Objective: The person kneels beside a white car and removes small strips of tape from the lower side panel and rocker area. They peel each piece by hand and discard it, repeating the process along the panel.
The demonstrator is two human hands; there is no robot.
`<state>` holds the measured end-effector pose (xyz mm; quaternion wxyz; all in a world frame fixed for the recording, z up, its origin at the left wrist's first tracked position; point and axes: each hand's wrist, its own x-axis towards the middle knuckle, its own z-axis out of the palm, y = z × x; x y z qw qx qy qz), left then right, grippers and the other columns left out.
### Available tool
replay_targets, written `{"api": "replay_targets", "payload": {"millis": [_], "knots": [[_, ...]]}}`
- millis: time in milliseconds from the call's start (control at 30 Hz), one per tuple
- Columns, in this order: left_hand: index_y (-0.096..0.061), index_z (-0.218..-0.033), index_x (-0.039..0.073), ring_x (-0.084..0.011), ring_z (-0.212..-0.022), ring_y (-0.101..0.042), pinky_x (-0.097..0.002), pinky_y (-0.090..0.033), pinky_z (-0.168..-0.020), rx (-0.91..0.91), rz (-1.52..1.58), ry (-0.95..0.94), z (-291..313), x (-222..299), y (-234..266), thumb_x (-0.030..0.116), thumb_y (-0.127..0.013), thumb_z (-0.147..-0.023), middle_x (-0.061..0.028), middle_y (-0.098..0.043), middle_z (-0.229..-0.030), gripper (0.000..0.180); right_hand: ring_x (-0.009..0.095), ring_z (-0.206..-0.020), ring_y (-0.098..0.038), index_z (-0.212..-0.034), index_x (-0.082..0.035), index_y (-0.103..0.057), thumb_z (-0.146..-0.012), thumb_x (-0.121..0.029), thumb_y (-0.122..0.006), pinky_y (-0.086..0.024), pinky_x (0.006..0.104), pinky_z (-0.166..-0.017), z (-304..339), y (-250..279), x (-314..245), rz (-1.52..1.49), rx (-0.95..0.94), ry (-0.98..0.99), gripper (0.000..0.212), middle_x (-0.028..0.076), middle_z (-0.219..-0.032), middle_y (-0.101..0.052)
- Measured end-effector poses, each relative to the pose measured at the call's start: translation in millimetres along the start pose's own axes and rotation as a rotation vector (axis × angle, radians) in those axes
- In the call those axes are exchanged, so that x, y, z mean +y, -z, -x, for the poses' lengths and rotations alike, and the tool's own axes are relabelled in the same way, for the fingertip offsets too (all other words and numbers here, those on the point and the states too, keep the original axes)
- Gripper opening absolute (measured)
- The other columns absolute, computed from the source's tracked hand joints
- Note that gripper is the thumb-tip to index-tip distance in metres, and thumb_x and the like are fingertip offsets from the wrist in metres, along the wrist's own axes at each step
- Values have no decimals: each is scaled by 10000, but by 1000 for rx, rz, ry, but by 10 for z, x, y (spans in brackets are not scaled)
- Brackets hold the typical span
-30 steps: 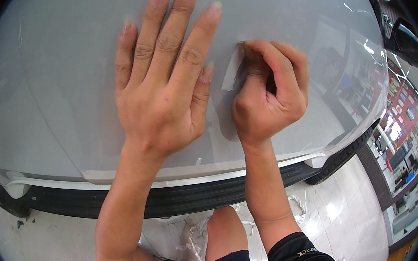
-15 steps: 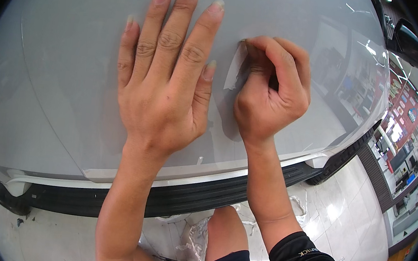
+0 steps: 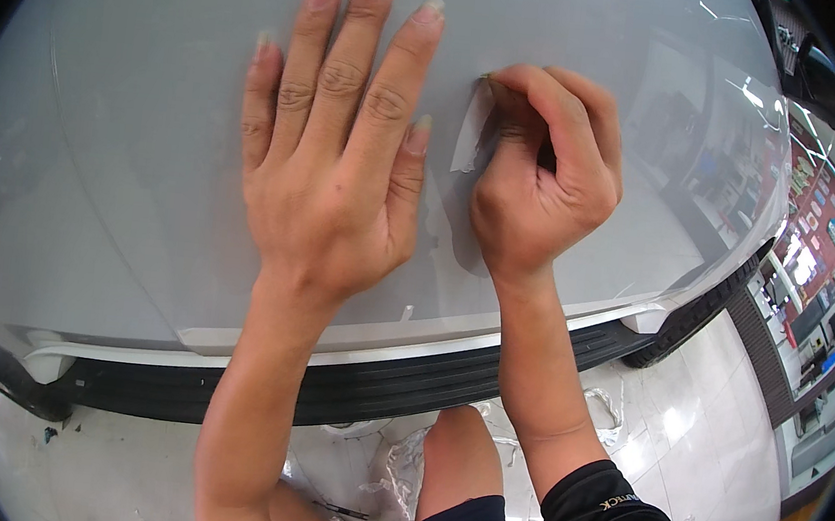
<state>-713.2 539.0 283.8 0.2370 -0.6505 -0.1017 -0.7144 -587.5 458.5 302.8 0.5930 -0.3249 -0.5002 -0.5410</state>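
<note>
The grey side panel [image 3: 145, 164] of a car fills the space in front of me. My left hand [image 3: 330, 177] lies on it palm down, fingers stretched and apart, holding nothing. To its right, my right hand [image 3: 551, 178] is curled close to the panel, thumb and index finger pinched together. From that pinch hangs a thin, pale strip of film or tape [image 3: 468, 143], its lower end jagged. The curled hand hides how the strip meets the panel. A small whitish scrap [image 3: 407, 312] sits low on the panel, below my hands.
A black running board [image 3: 405, 385] crosses below the panel, with a tyre [image 3: 683, 326] at the right. Crumpled clear plastic [image 3: 405, 465] and a thin dark tool [image 3: 341, 510] lie on the tiled floor by my leg. A side mirror [image 3: 825, 84] juts out upper right.
The view has turned slightly, so the car's lower edge and floor sit a little differently. Both hands keep nearly the same pose, and the strip is still pinched.
</note>
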Motion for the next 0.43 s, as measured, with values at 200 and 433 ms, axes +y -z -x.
{"api": "replay_targets", "payload": {"millis": [200,433], "knots": [[-598,-1501,112,-316,-1523,-428,-468,-222,-1275,371,-13,-306,52,-552,-578,210,-479,-1056,-106,-531,-1594,471,188,-797,-672,-930,-12,-763,-782,180,-636,-541,286,-726,-14,11,-27,9,-29,18,273,70,-915,-702],[-587,-1512,116,-313,-1536,-406,-473,-208,-1281,-81,98,80,30,33,105,222,-484,-1061,-109,-524,-1599,474,228,-810,-648,-894,-55,-775,-726,148,-671,-519,322,-705,-18,23,-57,18,-18,-20,283,69,-890,-704]]}}
